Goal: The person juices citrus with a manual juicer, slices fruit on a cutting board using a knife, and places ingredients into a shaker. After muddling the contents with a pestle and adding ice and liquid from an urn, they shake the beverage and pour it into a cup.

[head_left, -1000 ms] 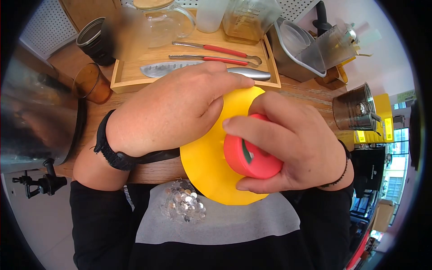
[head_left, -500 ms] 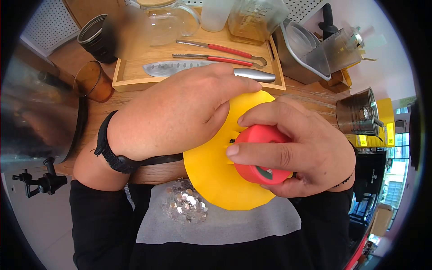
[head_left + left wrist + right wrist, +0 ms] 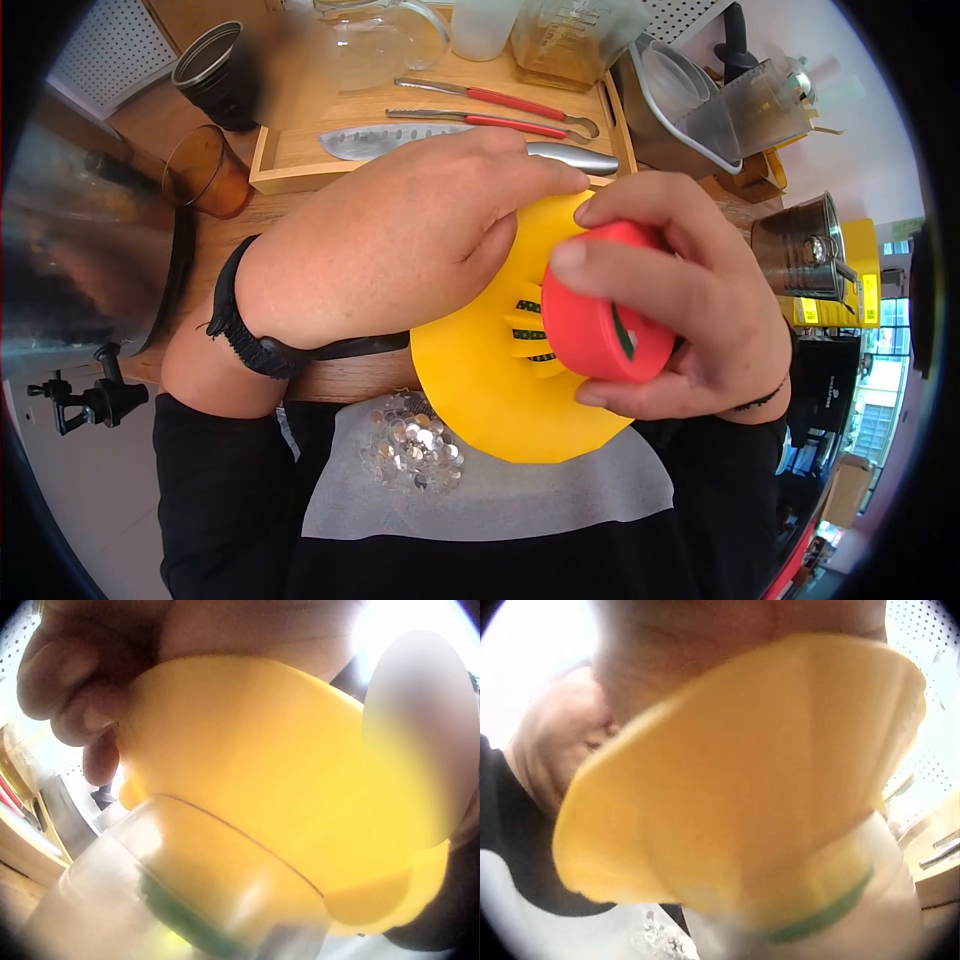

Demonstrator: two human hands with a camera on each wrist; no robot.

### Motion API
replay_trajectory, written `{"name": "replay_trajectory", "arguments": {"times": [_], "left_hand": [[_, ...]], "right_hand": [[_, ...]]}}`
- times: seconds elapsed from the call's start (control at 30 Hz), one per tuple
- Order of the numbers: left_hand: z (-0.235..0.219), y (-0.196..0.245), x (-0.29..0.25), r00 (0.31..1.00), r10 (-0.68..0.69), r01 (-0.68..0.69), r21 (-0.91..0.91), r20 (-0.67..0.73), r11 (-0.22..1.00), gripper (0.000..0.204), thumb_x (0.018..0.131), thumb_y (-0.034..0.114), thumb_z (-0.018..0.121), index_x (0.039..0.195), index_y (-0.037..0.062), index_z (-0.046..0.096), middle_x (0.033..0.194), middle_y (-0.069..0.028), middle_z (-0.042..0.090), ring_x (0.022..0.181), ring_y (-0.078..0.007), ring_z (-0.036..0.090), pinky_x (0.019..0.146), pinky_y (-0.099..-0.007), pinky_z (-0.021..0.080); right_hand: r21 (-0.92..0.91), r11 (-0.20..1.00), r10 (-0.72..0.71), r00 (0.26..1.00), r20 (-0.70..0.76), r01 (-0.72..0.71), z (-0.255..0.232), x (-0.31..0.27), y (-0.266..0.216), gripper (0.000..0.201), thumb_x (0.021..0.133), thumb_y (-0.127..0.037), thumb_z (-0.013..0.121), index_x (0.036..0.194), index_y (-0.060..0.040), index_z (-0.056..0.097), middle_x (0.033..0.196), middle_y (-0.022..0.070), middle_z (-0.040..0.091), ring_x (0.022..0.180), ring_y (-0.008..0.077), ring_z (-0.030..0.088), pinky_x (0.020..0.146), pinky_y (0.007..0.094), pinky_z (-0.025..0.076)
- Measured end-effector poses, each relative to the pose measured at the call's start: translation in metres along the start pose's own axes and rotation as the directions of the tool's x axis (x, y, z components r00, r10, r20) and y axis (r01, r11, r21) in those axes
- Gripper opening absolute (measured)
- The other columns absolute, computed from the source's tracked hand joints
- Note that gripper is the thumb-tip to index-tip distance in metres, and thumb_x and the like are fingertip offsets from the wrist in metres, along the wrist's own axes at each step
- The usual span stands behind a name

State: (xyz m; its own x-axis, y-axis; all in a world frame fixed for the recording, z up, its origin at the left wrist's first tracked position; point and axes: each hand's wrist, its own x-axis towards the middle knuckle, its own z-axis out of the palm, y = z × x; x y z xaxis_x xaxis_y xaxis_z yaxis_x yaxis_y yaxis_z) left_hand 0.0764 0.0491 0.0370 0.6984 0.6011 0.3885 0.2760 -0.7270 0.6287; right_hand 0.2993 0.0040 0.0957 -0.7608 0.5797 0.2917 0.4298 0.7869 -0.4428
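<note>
A wide yellow funnel-like bowl (image 3: 490, 400) with ribbed slots (image 3: 528, 328) at its middle is in front of me. In the left wrist view, its narrow lower end sits inside a clear container (image 3: 82, 904) with a green band (image 3: 187, 922). My left hand (image 3: 400, 235) grips the bowl's left rim, thumb on the inside and one finger along the far edge. A round red piece (image 3: 590, 320) with a dark green slot in its face is held by my right hand (image 3: 700, 300). It is tilted, just right of the slots and over the bowl. Its underside is hidden.
A wooden tray (image 3: 285, 175) at the back bears a knife (image 3: 365, 143), red-handled tongs (image 3: 490, 118) and glass vessels. An amber glass (image 3: 210, 170) is at left, a grey bin (image 3: 665, 135) and metal bucket (image 3: 800, 250) at right. Silvery discs (image 3: 415, 450) lie near my lap.
The red piece has moved right and tilted in my right hand, baring the bowl's ribbed slots. My left hand stays on the rim; the view has shifted slightly.
</note>
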Motion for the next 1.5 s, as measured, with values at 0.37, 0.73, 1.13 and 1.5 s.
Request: {"name": "replay_trajectory", "arguments": {"times": [0.37, 0.73, 1.13, 1.5], "left_hand": [[0.002, 0.000, -0.001, 0.999, 0.040, -0.039, 0.023, -0.011, 0.999, 0.039, 0.087, -0.004, 0.047, 0.123, 0.0058, 0.059, 0.096, -0.0139, 0.059, 0.092, -0.0317, 0.060, 0.081, -0.0367, 0.049], [0.001, -0.002, 0.000, 0.999, 0.037, -0.037, 0.015, -0.009, 0.999, 0.042, 0.083, -0.005, 0.048, 0.122, 0.0057, 0.059, 0.100, -0.0152, 0.059, 0.095, -0.0339, 0.059, 0.084, -0.0381, 0.048], [-0.001, -0.002, 0.002, 0.999, 0.038, -0.038, -0.005, 0.018, 0.999, 0.039, 0.085, -0.002, 0.048, 0.122, 0.0051, 0.059, 0.097, -0.0164, 0.058, 0.093, -0.0347, 0.059, 0.082, -0.0401, 0.048], [0.001, -0.003, 0.002, 1.000, 0.018, -0.018, -0.007, 0.019, 1.000, 0.038, 0.085, -0.001, 0.047, 0.120, 0.0041, 0.060, 0.095, -0.0164, 0.057, 0.093, -0.0347, 0.058, 0.083, -0.0401, 0.047]], "right_hand": [[-0.139, 0.974, 0.195, 0.976, 0.098, -0.181, 0.006, 0.003, -0.016, 0.074, 0.059, -0.043, 0.086, 0.120, -0.0097, 0.061, 0.102, 0.0157, 0.054, 0.084, 0.0315, 0.058, 0.071, 0.0350, 0.050], [-0.137, 0.984, -0.089, 0.983, 0.162, 0.111, 0.003, -0.002, -0.008, 0.067, 0.063, -0.034, 0.084, 0.121, -0.0094, 0.060, 0.109, 0.0138, 0.053, 0.089, 0.0302, 0.059, 0.073, 0.0361, 0.051], [-0.071, 0.995, 0.080, 0.993, 0.089, -0.074, 0.002, 0.000, -0.014, 0.060, 0.065, -0.025, 0.083, 0.120, -0.0136, 0.061, 0.112, 0.0169, 0.054, 0.092, 0.0332, 0.059, 0.077, 0.0378, 0.051], [-0.198, 0.974, 0.152, 0.960, 0.236, -0.106, -0.003, 0.004, -0.024, 0.068, 0.069, -0.042, 0.080, 0.125, -0.0099, 0.056, 0.103, 0.0165, 0.057, 0.086, 0.0319, 0.061, 0.073, 0.0357, 0.052]]}}
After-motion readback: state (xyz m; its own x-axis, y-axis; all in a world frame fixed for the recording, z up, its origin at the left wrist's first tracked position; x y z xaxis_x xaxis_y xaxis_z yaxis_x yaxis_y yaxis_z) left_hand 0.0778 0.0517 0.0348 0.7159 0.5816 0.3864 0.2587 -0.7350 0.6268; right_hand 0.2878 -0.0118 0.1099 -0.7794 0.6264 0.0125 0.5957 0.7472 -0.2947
